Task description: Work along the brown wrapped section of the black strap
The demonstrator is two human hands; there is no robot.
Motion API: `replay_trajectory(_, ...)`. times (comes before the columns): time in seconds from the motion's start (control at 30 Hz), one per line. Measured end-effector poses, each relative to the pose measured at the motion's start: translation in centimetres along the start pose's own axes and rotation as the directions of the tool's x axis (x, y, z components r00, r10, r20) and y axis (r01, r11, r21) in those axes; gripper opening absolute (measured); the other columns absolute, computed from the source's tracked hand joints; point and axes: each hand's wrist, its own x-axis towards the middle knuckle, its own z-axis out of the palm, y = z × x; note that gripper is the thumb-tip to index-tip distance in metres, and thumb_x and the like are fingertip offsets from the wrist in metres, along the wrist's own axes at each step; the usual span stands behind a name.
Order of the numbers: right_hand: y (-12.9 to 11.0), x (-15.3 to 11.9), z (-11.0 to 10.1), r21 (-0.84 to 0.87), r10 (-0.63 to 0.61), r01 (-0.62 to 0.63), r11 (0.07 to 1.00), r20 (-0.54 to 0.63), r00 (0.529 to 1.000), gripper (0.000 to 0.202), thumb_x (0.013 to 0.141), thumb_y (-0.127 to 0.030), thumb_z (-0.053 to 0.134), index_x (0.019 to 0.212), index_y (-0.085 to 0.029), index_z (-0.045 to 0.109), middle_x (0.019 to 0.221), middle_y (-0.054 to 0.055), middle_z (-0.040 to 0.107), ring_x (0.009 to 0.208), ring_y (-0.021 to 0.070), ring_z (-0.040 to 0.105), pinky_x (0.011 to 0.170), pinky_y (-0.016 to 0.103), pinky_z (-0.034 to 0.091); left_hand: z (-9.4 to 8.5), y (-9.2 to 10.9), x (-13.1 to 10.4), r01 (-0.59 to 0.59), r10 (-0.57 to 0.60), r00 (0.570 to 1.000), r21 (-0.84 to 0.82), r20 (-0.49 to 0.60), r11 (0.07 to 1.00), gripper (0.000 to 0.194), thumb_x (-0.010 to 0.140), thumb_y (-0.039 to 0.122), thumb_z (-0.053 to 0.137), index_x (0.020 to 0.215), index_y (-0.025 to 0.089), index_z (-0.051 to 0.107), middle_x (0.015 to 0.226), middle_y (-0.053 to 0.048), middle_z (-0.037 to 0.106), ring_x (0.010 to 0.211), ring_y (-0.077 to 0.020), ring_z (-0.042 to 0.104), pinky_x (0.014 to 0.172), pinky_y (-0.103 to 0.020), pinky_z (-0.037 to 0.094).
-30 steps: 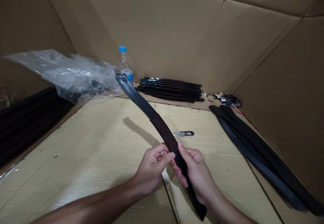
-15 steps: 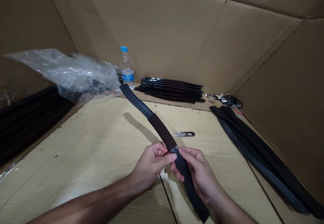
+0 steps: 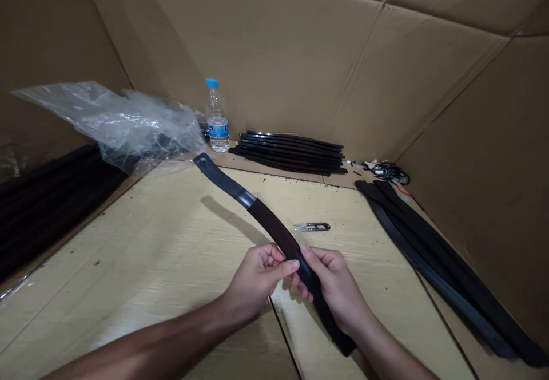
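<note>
Two hands (image 3: 253, 278) grip a smooth, curved, brown-banded black strip (image 3: 275, 226).

Strap (image 3: 274, 226) lower at far end
Its tip (image 3: 201, 161) has dropped clear of the bottle (image 3: 218, 125), whose base now shows.

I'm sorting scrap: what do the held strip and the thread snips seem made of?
Held strip: probably satin plastic or rubber, from its soft sheen; its brown middle band perhaps matte fabric, barely reflecting. Thread snips: likely metal, silvery toward the tips.
</note>
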Motion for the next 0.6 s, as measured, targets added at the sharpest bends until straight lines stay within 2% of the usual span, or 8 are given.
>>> replay_trajectory(0.13,-0.4,-0.1,-0.1,-0.037,0.0,-0.001,0.999,-0.013,1.0,0.046,0.083,-0.051,0.057,0.058,-0.013,0.059,0.046,-0.001,0.058,0.033,0.0059,0.045,0.031,0.016,0.031,0.4,0.2,-0.2,-0.031,0.03,0.999,0.04,0.013,0.999,0.037,0.066,0.039,0.077,0.059,0.016,0.048,0.041,0.007,0.053,0.032,-0.0037,0.034,0.038,-0.019,0.027)
replay_trajectory(0.23,-0.8,-0.2,-0.3,-0.052,-0.052,0.052,0.997,-0.013,0.999,0.044,0.082,-0.05,0.059,0.059,-0.013,0.062,0.046,-0.001,0.058,0.034,0.007,0.047,0.033,0.018,0.034,0.7,0.4,-0.3,-0.034,0.033,0.999,0.033,0.026,0.999,0.038,0.065,0.042,0.077,0.062,0.017,0.048,0.046,0.005,0.058,0.033,-0.0044,0.035,0.037,-0.019,0.026)
replay_trajectory(0.3,-1.1,-0.3,-0.5,-0.039,-0.078,0.077,0.996,-0.016,0.997,0.039,0.081,-0.047,0.062,0.06,-0.014,0.065,0.048,-0.002,0.059,0.038,0.0077,0.049,0.038,0.019,0.038,0.9,0.5,-0.4,-0.052,0.051,0.999,0.051,0.013,0.997,0.038,0.065,0.042,0.077,0.065,0.017,0.049,0.048,0.004,0.059,0.034,-0.0045,0.036,0.037,-0.019,0.025)
replay_trajectory(0.4,-1.6,-0.4,-0.9,-0.013,-0.125,0.125,0.992,0.0,0.992,0.027,0.075,-0.038,0.071,0.063,-0.014,0.07,0.052,-0.002,0.061,0.046,0.0086,0.052,0.047,0.021,0.042,1.2,0.7,-0.3,-0.069,0.076,0.996,0.134,-0.046,0.989,0.035,0.069,0.041,0.075,0.068,0.016,0.049,0.047,0.006,0.053,0.034,-0.0029,0.028,0.036,-0.018,0.018)
replay_trajectory(0.47,-1.8,-0.5,-1.4,0.018,-0.159,0.159,0.987,0.014,0.987,0.02,0.07,-0.034,0.075,0.067,-0.015,0.073,0.057,-0.002,0.064,0.052,0.0095,0.054,0.053,0.023,0.043,1.5,0.9,-0.1,-0.099,0.115,0.99,0.195,-0.076,0.976,0.036,0.069,0.041,0.074,0.067,0.016,0.048,0.043,0.009,0.042,0.036,-0.0032,0.027,0.037,-0.018,0.016)
replay_trajectory(0.6,-2.4,-0.4,-2.9,0.105,-0.201,0.193,0.976,0.069,0.977,0.024,0.064,-0.034,0.079,0.08,-0.017,0.073,0.064,-0.003,0.068,0.058,0.0104,0.058,0.059,0.024,0.046,2.8,1.5,0.6,-0.157,0.169,0.985,0.235,-0.029,0.959,0.032,0.073,0.039,0.071,0.069,0.015,0.05,0.045,0.01,0.036,0.038,-0.0038,0.027,0.038,-0.018,0.019)
